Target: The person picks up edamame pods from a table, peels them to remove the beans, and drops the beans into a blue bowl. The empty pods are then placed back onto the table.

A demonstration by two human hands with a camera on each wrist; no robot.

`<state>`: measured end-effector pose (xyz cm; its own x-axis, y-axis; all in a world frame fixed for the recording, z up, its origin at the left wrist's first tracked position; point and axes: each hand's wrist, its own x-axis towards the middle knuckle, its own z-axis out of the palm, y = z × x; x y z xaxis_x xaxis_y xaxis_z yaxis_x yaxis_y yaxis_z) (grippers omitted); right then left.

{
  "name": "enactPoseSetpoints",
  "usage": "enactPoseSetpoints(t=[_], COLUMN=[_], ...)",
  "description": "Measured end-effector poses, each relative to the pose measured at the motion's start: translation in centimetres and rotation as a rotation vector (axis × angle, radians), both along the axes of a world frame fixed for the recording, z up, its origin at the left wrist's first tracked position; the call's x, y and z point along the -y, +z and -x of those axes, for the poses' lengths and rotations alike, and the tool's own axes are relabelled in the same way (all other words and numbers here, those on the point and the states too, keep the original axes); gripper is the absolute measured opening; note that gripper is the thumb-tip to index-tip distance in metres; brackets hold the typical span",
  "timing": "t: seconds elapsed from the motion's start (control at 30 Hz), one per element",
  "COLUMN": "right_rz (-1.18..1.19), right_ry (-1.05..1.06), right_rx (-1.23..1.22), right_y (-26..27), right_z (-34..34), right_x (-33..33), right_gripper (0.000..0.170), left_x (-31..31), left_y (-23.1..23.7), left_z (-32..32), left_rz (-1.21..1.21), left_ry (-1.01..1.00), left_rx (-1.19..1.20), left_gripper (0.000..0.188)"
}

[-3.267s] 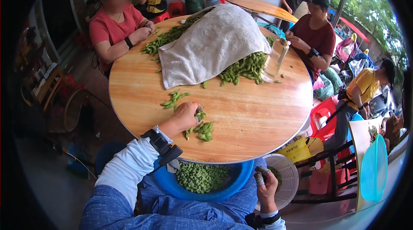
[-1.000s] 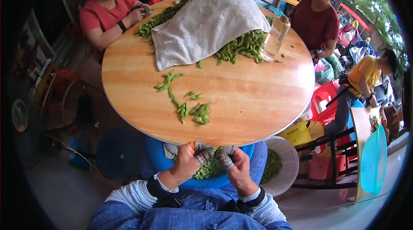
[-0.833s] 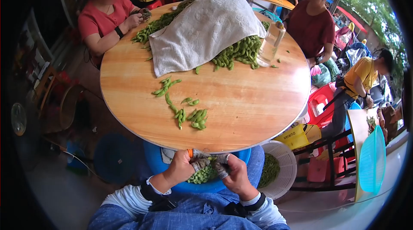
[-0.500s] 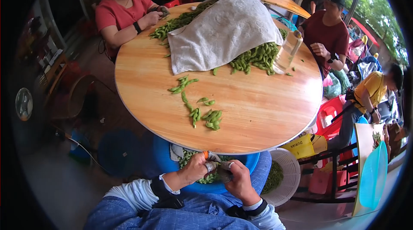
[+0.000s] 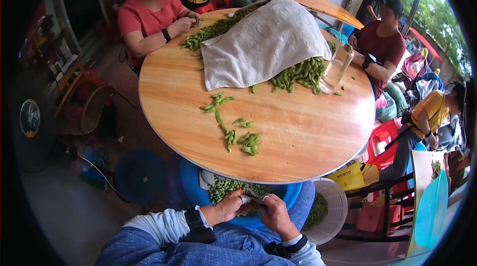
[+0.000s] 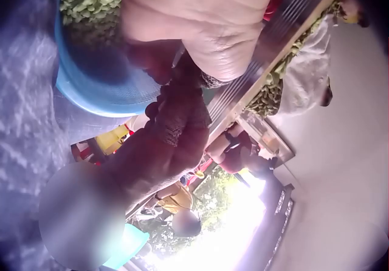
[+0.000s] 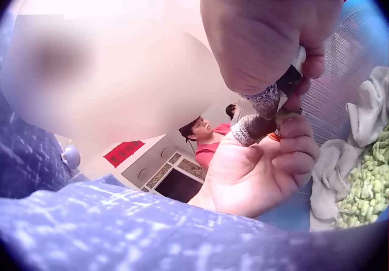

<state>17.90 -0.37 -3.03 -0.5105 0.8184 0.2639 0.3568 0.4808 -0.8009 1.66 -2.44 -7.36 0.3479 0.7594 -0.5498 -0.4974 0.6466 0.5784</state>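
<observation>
Above the blue basin [image 5: 190,184] of shelled green beans [image 5: 221,189], the left hand [image 5: 229,207] and right hand [image 5: 279,217] meet at their wrapped fingertips. The right wrist view shows a bit of green pod [image 7: 288,115] pinched between the left hand [image 7: 258,177] and right hand [image 7: 270,37]; fingers hide most of it. Both hands have curled fingers with grey wraps, and an orange band circles one left finger. Loose green pods [image 5: 250,143] lie on the round table [image 5: 308,132], near a pod pile [image 5: 303,74] partly under a white cloth [image 5: 266,42].
A clear bottle [image 5: 337,69] stands by the pile. White basket [image 5: 338,211] with green contents sits right of the knees; a grey cloth [image 5: 206,179] hangs at the basin's edge. People in red [image 5: 151,25] and dark red [image 5: 380,42] sit across the table.
The left hand has come back from the pods on the table to the right hand over the basin. The two hands have stayed together there since, shifting slightly as the head view moved.
</observation>
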Motion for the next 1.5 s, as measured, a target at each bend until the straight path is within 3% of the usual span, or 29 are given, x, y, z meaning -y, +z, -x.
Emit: enactPoseSetpoints(t=[0.07, 0.17, 0.27, 0.37, 0.47, 0.5, 0.57, 0.6, 0.7, 0.77, 0.83, 0.9, 0.97, 1.07, 1.17, 1.23, 1.27, 1.33, 1.4, 1.5], right_rz=[0.050, 0.079, 0.083, 0.096, 0.245, 0.281, 0.269, 0.271, 0.313, 0.450, 0.418, 0.482, 0.471, 0.427, 0.432, 0.359, 0.382, 0.386, 0.446, 0.570], right_ry=[-0.026, 0.009, 0.032, -0.117, -0.422, -0.541, -0.788, -0.823, -0.972, -1.022, -1.006, -0.968, -0.914, -0.794, -0.676, -0.600, -0.557, -0.400, -0.251, -0.110], right_rx=[0.005, 0.043, 0.085, 0.015, -0.095, -0.092, -0.449, -0.435, -0.271, -0.276, -0.426, -0.490, -0.513, -0.501, -0.490, -0.341, -0.396, -0.452, -0.571, -0.618], right_y=[-0.7, -1.2, -1.5, -1.7, -3.2, -4.1, -5.5, -6.0, -8.6, -8.7, -8.8, -7.9, -7.1, -5.7, -2.6, -0.5, 0.8, 1.7, 3.4, 5.3], right_z=[-0.3, -0.5, -0.1, -0.1, -3.9, -6.3, -10.0, -12.1, -17.6, -19.0, -18.0, -16.3, -14.5, -12.1, -10.1, -8.9, -8.0, -6.3, -4.0, -1.2], right_x=[-0.2, -0.5, -0.4, -0.2, -0.3, -0.6, -1.1, -0.9, 0.7, 2.2, 2.5, 2.3, 1.7, 1.0, 1.1, 1.1, 1.0, 0.6, 0.0, -1.2], right_gripper=[0.019, 0.012, 0.014, 0.015, 0.010, 0.011, 0.012, 0.014, 0.011, 0.009, 0.009, 0.009, 0.008, 0.007, 0.009, 0.010, 0.010, 0.016, 0.018, 0.024], left_x=[-0.2, -0.5, -0.8, -0.9, -1.5, -1.5, -1.5, -1.9, -1.3, -1.5, -3.3, -7.3, -11.0, -13.3, -13.3, -13.0, -12.5, -11.6, -11.1, -8.7], left_y=[-0.3, -1.2, -1.2, -4.3, -0.5, -0.5, -0.6, -0.3, 2.6, 7.5, 9.1, 13.2, 12.3, 10.5, 11.0, 11.1, 11.2, 11.5, 9.9, 11.6], left_z=[0.0, 0.1, 0.0, 0.6, 2.3, 2.9, 3.9, 4.2, 4.1, 4.4, 6.3, 7.6, 9.6, 11.5, 11.3, 10.7, 10.6, 9.9, 9.3, 7.3], left_rz=[0.027, 0.013, 0.065, -0.329, -0.724, -0.790, -0.936, -0.948, -1.002, -1.347, -1.163, -1.349, -1.424, -1.415, -1.217, -1.232, -1.220, -1.107, -0.821, -0.469], left_ry=[-0.012, -0.042, -0.006, -0.230, -0.674, -0.696, -0.748, -0.827, -0.823, -0.468, -0.124, 0.043, 0.053, -0.225, -0.316, -0.237, -0.188, -0.040, 0.071, -0.149], left_rx=[0.058, 0.041, -0.065, -0.581, -1.135, -1.215, -1.361, -1.408, -1.364, -1.239, -1.142, -1.550, -1.768, -1.725, -1.742, -1.839, -1.909, -1.760, -0.895, -0.383], left_gripper=[0.012, 0.016, 0.022, 0.027, 0.028, 0.028, 0.029, 0.025, 0.015, 0.013, 0.018, 0.023, 0.027, 0.024, 0.020, 0.017, 0.016, 0.008, 0.010, 0.014])
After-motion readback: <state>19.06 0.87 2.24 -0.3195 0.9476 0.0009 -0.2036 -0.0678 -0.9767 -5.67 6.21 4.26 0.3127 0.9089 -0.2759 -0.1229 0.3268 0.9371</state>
